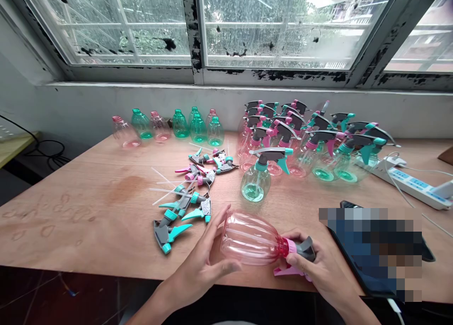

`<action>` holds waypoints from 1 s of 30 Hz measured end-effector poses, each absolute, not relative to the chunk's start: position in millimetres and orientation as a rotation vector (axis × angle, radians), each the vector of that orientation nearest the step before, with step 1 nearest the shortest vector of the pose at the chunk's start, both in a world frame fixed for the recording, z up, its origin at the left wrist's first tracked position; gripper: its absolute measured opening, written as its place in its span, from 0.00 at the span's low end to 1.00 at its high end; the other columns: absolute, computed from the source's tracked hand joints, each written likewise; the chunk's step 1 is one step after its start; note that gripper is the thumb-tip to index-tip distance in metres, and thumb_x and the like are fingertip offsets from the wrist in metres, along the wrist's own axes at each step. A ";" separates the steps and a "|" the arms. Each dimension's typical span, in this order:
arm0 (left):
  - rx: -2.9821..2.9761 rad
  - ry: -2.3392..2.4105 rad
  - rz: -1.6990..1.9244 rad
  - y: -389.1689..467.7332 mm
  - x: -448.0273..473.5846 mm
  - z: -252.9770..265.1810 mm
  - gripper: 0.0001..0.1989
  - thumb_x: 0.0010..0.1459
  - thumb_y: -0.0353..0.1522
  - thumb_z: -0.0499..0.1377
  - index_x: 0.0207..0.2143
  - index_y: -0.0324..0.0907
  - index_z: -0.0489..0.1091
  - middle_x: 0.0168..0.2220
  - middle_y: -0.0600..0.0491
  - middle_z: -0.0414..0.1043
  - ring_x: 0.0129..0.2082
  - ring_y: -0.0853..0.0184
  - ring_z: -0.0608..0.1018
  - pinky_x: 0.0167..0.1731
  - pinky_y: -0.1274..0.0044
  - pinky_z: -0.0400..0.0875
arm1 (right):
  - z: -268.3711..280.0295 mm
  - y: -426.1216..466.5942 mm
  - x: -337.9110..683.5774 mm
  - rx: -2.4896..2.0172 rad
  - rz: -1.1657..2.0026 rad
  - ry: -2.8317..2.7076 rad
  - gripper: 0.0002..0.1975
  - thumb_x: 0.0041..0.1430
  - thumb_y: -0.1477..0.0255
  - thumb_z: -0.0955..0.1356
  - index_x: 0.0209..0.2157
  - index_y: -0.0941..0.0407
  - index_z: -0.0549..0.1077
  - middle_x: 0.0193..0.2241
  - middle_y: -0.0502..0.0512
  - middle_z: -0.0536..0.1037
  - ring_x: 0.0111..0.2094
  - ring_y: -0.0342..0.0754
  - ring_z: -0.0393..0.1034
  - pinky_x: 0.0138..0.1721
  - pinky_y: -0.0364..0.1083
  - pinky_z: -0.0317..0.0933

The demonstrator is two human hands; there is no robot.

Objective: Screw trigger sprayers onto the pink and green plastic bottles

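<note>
Pink bottle [251, 237]: was held sideways above the table [116, 235], near its front edge.
Left hand [203, 263]: spread wide about the base; touching, I couldn't tell.
Right hand [314, 268]: was curled closed around the spray head [307, 247].

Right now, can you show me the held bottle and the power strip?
Held bottle [251, 237], head view: middle of its pink body.
Power strip [410, 181], head view: its blue socket face.
</note>
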State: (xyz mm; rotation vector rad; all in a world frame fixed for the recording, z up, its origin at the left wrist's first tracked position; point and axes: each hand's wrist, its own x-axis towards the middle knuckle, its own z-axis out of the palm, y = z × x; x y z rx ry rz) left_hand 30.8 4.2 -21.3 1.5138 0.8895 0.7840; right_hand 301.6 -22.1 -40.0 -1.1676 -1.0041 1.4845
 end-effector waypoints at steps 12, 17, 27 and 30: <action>1.478 0.871 0.800 1.4 29.6 -24.7 0.52 0.57 0.39 0.69 0.72 0.59 0.37 0.75 0.54 0.38 0.74 0.56 0.41 0.71 0.61 0.39 | -37.7 -19.3 309.2 -1.278 1.238 -1.329 0.15 0.53 0.58 0.76 0.38 0.53 0.80 0.31 0.51 0.81 0.31 0.51 0.72 0.32 0.44 0.67; 1.316 0.879 0.822 1.1 29.9 -26.7 0.53 0.54 0.43 0.70 0.72 0.53 0.41 0.75 0.48 0.41 0.74 0.51 0.45 0.71 0.59 0.43 | -42.5 -20.9 308.6 -1.229 1.317 -1.291 0.17 0.51 0.58 0.78 0.40 0.52 0.82 0.31 0.52 0.81 0.31 0.50 0.72 0.29 0.42 0.67; 1.301 0.884 0.961 3.5 28.8 -24.6 0.46 0.62 0.47 0.62 0.73 0.54 0.39 0.75 0.48 0.42 0.72 0.47 0.52 0.67 0.60 0.56 | -54.4 -15.1 309.7 -1.111 1.368 -1.121 0.07 0.61 0.64 0.74 0.40 0.50 0.81 0.33 0.50 0.81 0.33 0.47 0.72 0.36 0.41 0.68; 1.330 0.858 0.913 2.9 26.6 -26.0 0.49 0.61 0.50 0.62 0.73 0.50 0.37 0.73 0.44 0.49 0.72 0.46 0.52 0.67 0.60 0.55 | -58.2 -14.9 311.8 -1.134 1.334 -1.096 0.06 0.58 0.65 0.76 0.38 0.50 0.82 0.36 0.50 0.82 0.39 0.49 0.74 0.41 0.40 0.68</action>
